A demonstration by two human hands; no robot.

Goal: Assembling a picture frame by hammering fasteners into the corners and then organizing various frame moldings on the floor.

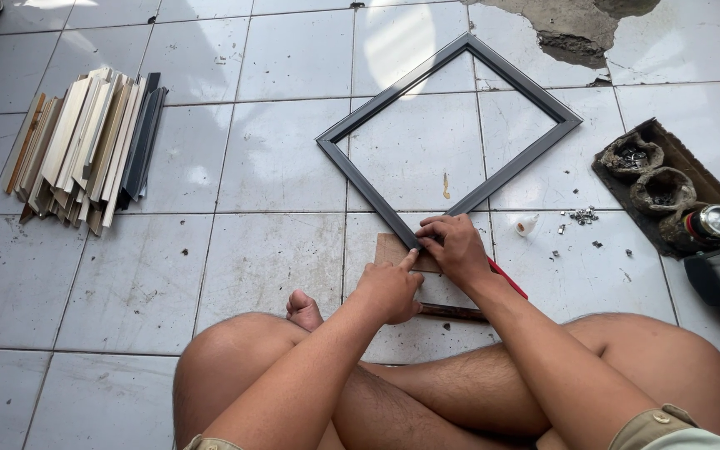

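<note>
- At the near corner of the dark square frame point(450, 132), the right hand point(458, 248) presses its fingers down on the joint, gripping nothing.
- The left hand point(392, 287), half curled, points its forefinger at that corner.
- A brown board point(392, 248) lies under the corner on the tiled floor point(277, 250); holding the mitre flat and flush seems key.
- Far left lies a stack of moulding strips point(85, 146); right, a tray of small fasteners point(668, 183).

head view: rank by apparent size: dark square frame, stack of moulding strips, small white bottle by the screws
1. Dark square frame
2. Stack of moulding strips, clearly smaller in footprint
3. Small white bottle, far the smallest

All lie on the floor at similar range, so the order looks safe.
</note>
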